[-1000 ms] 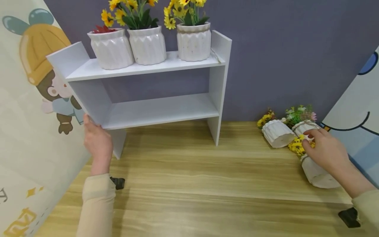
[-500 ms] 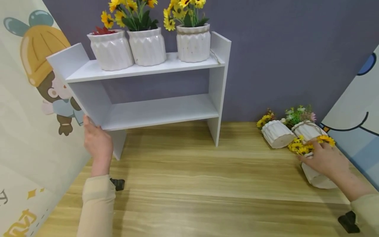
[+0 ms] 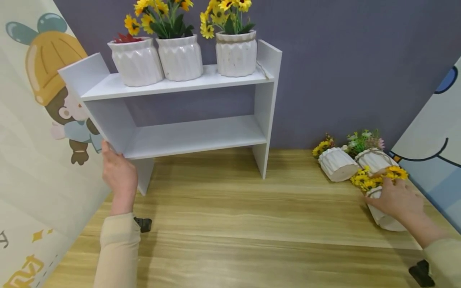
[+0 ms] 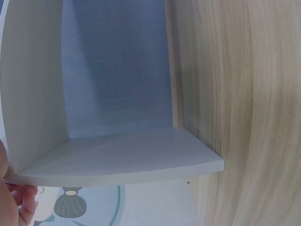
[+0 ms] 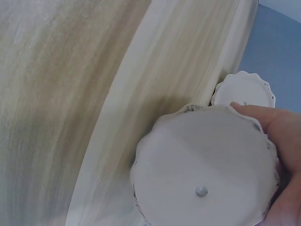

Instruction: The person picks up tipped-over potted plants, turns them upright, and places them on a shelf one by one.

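My left hand (image 3: pixel 120 176) grips the left side panel of a white two-tier shelf (image 3: pixel 194 138). In the left wrist view, its curled fingers (image 4: pixel 27 205) show beyond the panel's edge. Over at the right, my right hand (image 3: pixel 399 200) holds a white fluted flower pot (image 3: pixel 387 222) that lies on its side with yellow flowers (image 3: pixel 367 182). The right wrist view shows the pot's round base (image 5: pixel 197 160) with a small hole, a finger and thumb round its side. Part of the pot is hidden under the hand.
Three white pots, one of them (image 3: pixel 180 58) in the middle, stand on the shelf's top board. Two more pots, a nearer one (image 3: pixel 337 164) and one tied with twine (image 3: pixel 375 160), lie on the wooden table (image 3: pixel 234 228) by the grey back wall (image 3: pixel 342 72).
My right hand has come down from above the yellow flowers onto the lying pot and now grasps it. The left hand stays on the shelf panel.
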### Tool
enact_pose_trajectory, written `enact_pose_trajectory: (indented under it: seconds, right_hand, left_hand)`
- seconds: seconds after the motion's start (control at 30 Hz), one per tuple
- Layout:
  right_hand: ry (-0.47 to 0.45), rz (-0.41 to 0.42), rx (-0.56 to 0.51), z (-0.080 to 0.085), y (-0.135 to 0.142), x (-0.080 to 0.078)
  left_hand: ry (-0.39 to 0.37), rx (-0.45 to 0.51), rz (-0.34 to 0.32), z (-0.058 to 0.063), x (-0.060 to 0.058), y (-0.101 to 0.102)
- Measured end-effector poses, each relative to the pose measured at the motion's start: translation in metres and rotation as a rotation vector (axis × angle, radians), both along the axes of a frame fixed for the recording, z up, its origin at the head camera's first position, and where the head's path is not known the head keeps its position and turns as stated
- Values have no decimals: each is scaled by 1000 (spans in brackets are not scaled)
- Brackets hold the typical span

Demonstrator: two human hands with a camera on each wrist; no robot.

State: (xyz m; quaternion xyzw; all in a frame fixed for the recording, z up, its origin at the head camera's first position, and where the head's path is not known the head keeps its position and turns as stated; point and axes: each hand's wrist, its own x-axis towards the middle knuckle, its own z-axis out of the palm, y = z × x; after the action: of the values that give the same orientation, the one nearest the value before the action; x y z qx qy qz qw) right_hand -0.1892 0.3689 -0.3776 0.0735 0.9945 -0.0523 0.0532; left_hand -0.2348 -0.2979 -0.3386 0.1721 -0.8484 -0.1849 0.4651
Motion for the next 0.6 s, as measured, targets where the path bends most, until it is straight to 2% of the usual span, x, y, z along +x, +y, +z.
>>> enact_pose_trajectory:
  seconds: [0.3, 0.6]
  right_hand:
    - [-9, -38, -20, 2, -9, 7]
    - [-15, -105, -28, -3, -13, 6]
  left_hand:
    - [33, -40, -8, -1, -1, -1]
    - [7, -18, -8, -1, -1, -1]
